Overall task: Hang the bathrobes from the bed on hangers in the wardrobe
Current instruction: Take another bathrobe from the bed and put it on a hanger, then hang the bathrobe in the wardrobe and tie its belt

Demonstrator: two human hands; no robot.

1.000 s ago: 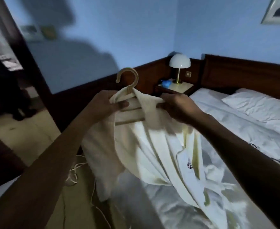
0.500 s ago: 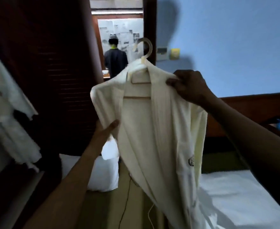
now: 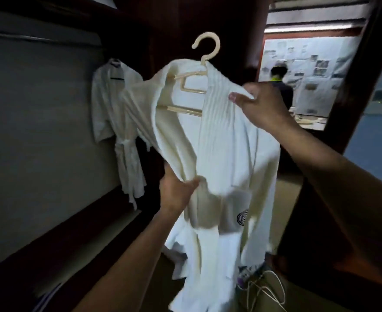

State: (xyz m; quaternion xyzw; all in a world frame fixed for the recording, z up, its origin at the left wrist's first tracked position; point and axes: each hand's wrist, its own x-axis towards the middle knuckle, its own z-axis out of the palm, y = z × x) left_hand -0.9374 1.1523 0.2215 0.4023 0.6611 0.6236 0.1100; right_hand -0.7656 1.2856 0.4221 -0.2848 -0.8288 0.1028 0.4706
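Inside the open wardrobe (image 3: 39, 113) at left, under what looks like its rail (image 3: 39, 38), a white bathrobe (image 3: 117, 122) hangs belted on a dark hanger (image 3: 117, 77). Just right of it, a person holds up a second bathrobe (image 3: 221, 154) in mid-air, short of the rail. The left hand (image 3: 176, 195) grips a fold of the robe's front low down, thumb pressed over the cloth. The robe is draped on a cream hanger (image 3: 208, 47) whose hook stands clear above the collar, tilted. The fingers (image 3: 241, 96) of the right hand (image 3: 261, 106) pinch the robe's far shoulder. Beyond the door frame (image 3: 365, 70), another person (image 3: 280, 86) stands with their back turned. White cables (image 3: 267, 287) lie on the floor (image 3: 289, 199) beside the robe's trailing hem.

The risk lies in the grip: both hands appear to hold cloth, not the hanger itself. The robe sits unevenly, so lifting the hook to the rail could let a shoulder slide off an arm of the hanger, or the hanger twist inside the collar and miss. The low hem could also catch the cables or be stepped on. The hook may knock the hung robe if swung too far left.
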